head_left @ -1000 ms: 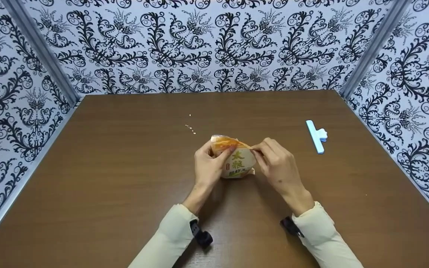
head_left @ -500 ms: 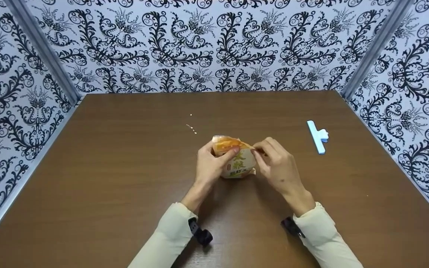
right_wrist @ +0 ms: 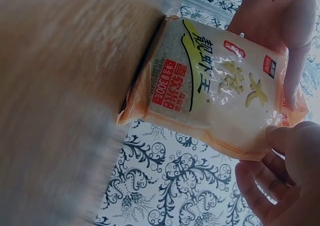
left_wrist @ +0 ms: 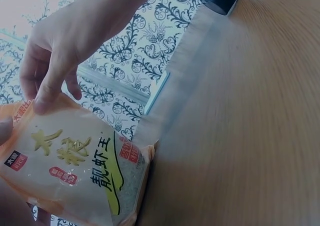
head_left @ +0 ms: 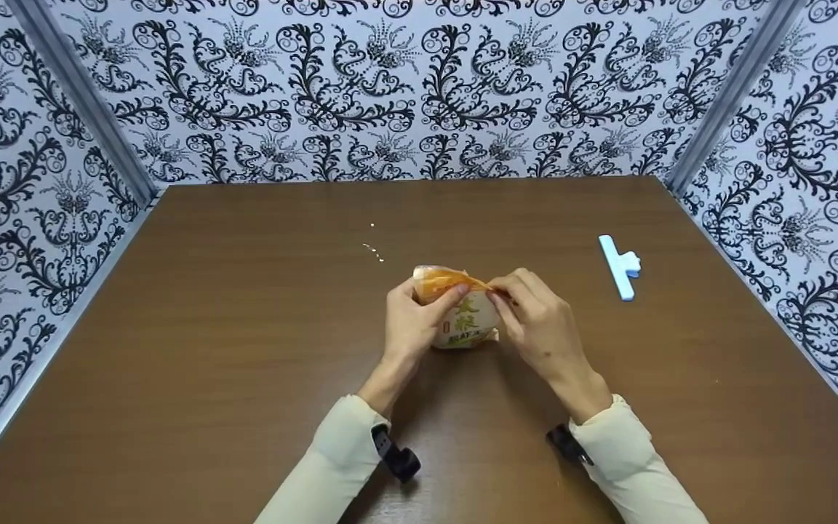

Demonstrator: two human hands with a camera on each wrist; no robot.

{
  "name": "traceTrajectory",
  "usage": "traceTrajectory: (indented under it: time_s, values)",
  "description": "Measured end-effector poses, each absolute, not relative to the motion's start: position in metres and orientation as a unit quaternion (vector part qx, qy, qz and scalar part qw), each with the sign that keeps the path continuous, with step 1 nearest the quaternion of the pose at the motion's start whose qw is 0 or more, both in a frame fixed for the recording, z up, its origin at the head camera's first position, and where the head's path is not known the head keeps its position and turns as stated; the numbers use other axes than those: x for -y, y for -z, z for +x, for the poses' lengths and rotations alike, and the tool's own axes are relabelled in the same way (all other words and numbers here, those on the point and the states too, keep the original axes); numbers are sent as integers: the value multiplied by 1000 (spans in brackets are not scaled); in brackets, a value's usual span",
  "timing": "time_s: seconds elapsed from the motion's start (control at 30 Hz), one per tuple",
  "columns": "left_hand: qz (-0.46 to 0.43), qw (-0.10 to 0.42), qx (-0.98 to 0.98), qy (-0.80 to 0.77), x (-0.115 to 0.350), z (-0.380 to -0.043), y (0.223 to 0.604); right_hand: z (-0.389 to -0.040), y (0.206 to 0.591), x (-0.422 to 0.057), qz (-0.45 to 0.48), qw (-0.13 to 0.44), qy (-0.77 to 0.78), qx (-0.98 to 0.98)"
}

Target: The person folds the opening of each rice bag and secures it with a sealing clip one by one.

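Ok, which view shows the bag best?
The right wrist view: the bag sits wholly within the picture, its front large, though the left hand and right hand cover parts of its top. The left wrist view also shows the front, but the picture's left edge cuts it. The head view shows it small, partly covered.

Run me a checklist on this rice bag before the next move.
1. Rice bag upright, base on the table: ok.
2. Left grip holding the bag's upper part: ok.
3. Right grip pinching the top edge: ok.
4. Blue clip unobstructed: ok, lying right of both hands.
5. Table free of white specks: not ok, a few lie beyond the bag.
6. Bag's top sealed: cannot tell.
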State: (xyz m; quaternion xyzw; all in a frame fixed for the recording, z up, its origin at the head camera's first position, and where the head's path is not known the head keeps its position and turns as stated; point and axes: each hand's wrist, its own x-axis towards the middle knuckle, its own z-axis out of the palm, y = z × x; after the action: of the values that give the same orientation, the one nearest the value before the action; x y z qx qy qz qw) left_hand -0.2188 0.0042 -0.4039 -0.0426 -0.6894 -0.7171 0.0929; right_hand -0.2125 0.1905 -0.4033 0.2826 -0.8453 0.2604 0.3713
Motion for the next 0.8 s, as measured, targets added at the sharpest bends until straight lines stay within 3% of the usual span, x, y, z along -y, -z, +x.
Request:
traceTrajectory:
  time_s: [0.8]
  values:
    - [-15, 109, 681, 724, -8, -219, 405, -211, 401, -192, 298, 392, -224, 841]
